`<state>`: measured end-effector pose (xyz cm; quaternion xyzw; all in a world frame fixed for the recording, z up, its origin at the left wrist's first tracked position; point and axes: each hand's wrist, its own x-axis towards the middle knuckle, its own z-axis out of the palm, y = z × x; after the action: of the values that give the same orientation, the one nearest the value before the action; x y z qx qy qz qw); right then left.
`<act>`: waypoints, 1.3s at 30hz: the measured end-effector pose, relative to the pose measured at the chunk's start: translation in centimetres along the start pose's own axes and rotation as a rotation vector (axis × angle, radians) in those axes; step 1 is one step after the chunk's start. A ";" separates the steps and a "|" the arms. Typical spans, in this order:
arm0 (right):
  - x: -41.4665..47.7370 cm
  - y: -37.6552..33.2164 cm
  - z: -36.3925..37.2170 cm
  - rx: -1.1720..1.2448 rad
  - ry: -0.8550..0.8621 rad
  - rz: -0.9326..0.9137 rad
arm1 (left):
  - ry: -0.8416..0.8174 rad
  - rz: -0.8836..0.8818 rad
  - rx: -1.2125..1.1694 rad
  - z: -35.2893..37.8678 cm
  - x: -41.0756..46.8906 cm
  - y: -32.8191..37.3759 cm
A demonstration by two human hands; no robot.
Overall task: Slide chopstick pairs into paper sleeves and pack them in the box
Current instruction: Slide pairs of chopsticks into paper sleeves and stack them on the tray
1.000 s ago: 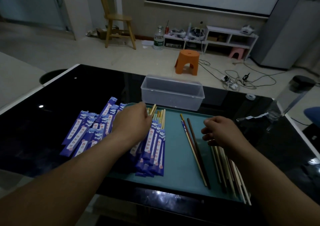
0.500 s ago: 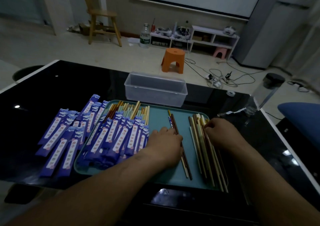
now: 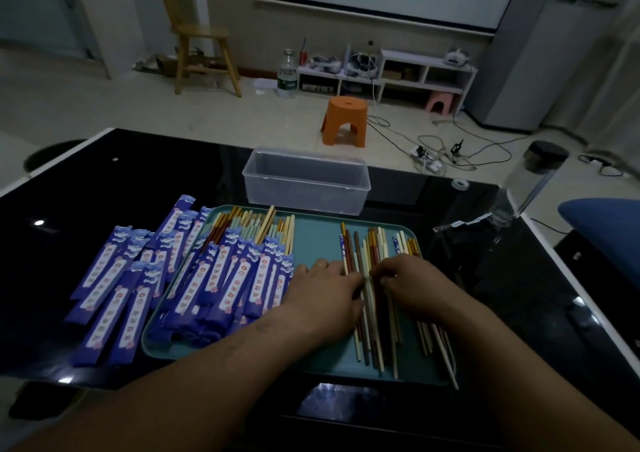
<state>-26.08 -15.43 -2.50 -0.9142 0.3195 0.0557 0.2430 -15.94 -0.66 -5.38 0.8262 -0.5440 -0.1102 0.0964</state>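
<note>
Both hands rest on the loose chopsticks [image 3: 372,254], which lie in a fan on the right half of the teal tray [image 3: 318,236]. The left hand [image 3: 325,290] is knuckles-up, its fingers bent down onto a dark red stick and a pale one. In this dim light I cannot tell whether they grip the sticks or only press on them. The right hand [image 3: 414,287] is curled, fingertips drawn narrow and close together, and it seems to pinch a pale stick just beside the left fingertips. The two sets of fingertips nearly touch.

Just left of the left hand's knuckles, the filled sleeves [image 3: 239,275] lie piled on the tray with stick ends poking out of them. Further left, off the tray, the flat sleeves [image 3: 110,285] lie spread on the black table [image 3: 502,278]. Beyond both sets of fingertips, past the tray's far rim, stands the clear box [image 3: 306,184], open on top.
</note>
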 end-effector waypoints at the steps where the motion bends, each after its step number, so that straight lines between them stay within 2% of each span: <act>1: -0.1 0.2 0.0 -0.008 -0.013 -0.005 | -0.006 -0.002 0.010 0.0 -0.1 0.0; 3: -0.1 0.7 -0.2 -0.002 0.021 0.012 | -0.015 -0.006 0.020 0.0 -0.2 -0.1; 7: 0.3 2.2 -1.2 -0.068 0.221 0.165 | 0.053 -0.067 -0.012 0.0 0.1 0.0; 11: 0.6 2.6 -0.7 -0.154 0.134 0.264 | 0.065 -0.189 -0.121 -0.2 0.7 0.3; 16: 0.7 2.1 0.2 -0.245 0.144 0.235 | -0.032 -0.287 -0.211 -0.6 1.7 0.7; 20: 0.5 0.9 0.4 -0.246 0.132 0.238 | -0.030 -0.313 -0.248 -0.4 2.1 1.2; 28: 0.5 0.3 0.3 -0.078 0.096 0.260 | -0.005 -0.421 -0.418 0.1 3.2 1.4; 32: 0.7 0.5 0.4 0.012 0.072 0.272 | 0.028 -0.441 -0.432 -0.2 3.2 1.6; 36: 0.9 1.0 -0.4 0.207 0.007 0.289 | 0.051 -0.450 -0.526 -0.3 3.3 1.5; 39: 0.7 0.9 -1.1 0.389 0.012 0.238 | 0.072 -0.401 -0.703 -0.8 3.3 1.4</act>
<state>-26.13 -16.94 -2.04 -0.8063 0.4311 0.0157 0.4047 -15.70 -4.23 -4.47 0.8359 -0.2974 -0.2773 0.3688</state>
